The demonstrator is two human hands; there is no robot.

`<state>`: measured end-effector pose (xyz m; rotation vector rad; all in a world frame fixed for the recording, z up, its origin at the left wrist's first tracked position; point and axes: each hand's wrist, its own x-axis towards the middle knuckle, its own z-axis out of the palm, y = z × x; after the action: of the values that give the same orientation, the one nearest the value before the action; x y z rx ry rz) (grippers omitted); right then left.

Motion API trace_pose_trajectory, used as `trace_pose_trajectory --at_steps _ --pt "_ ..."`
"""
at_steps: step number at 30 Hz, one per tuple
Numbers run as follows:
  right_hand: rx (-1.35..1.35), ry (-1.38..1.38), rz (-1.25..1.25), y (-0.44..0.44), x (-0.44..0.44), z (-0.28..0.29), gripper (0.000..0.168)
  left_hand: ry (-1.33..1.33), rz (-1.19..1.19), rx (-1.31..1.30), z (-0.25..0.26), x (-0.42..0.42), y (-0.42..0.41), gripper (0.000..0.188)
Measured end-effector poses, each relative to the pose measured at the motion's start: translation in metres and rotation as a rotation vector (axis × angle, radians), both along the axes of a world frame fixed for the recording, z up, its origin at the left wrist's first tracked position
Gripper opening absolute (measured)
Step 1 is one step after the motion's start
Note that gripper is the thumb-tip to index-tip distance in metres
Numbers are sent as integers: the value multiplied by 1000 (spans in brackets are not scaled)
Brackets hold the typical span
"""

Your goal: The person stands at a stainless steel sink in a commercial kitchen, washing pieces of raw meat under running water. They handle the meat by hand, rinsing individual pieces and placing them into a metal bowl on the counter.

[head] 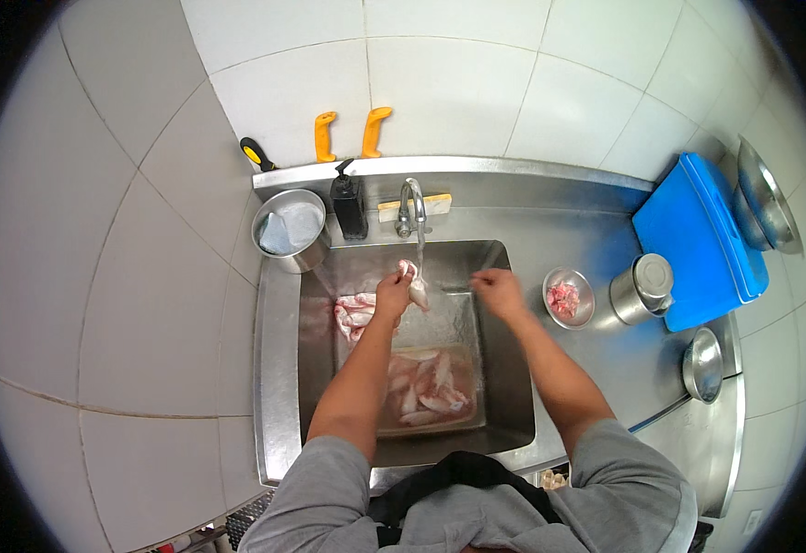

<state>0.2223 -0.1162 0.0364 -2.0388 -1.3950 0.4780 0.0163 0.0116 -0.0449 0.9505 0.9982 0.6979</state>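
Observation:
My left hand [394,296] grips a small pale fish [418,293] over the sink, its reddish end up beside the faucet [411,204]. Water runs from the spout right by the fish. My right hand [496,287] hangs over the sink's right side, apart from the fish, with curled fingers; blur hides whether anything small is in them. Below the left hand, several pale fish [356,311] lie in a pile at the sink's left, partly covered by my forearm. A clear tub [473,366] of reddish water with more fish stands in the near part of the steel sink [517,415].
Right of the sink stand a metal bowl of pink scraps [563,300], a steel pot [627,294], a blue cooler [686,242] and another bowl [703,366]. A pot with cloths [292,231] and a black pump bottle [349,207] are back left. Yellow-handled tools [375,131] stand along the wall.

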Motion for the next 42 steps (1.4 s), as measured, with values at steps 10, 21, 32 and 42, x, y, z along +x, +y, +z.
trace_pose_trajectory --at_steps 10,21,32,42 --pt "12 130 -8 70 -96 -27 27 -228 48 -50 5 -23 -23 18" --pt "-132 751 -123 64 -97 -31 23 -313 108 -73 0 -18 -36 19" --pt "-14 811 5 48 -95 -38 42 -358 54 -233 12 -21 -31 22" --pt "-168 804 304 52 -75 -34 45 -226 -151 -164 24 -27 -12 29"
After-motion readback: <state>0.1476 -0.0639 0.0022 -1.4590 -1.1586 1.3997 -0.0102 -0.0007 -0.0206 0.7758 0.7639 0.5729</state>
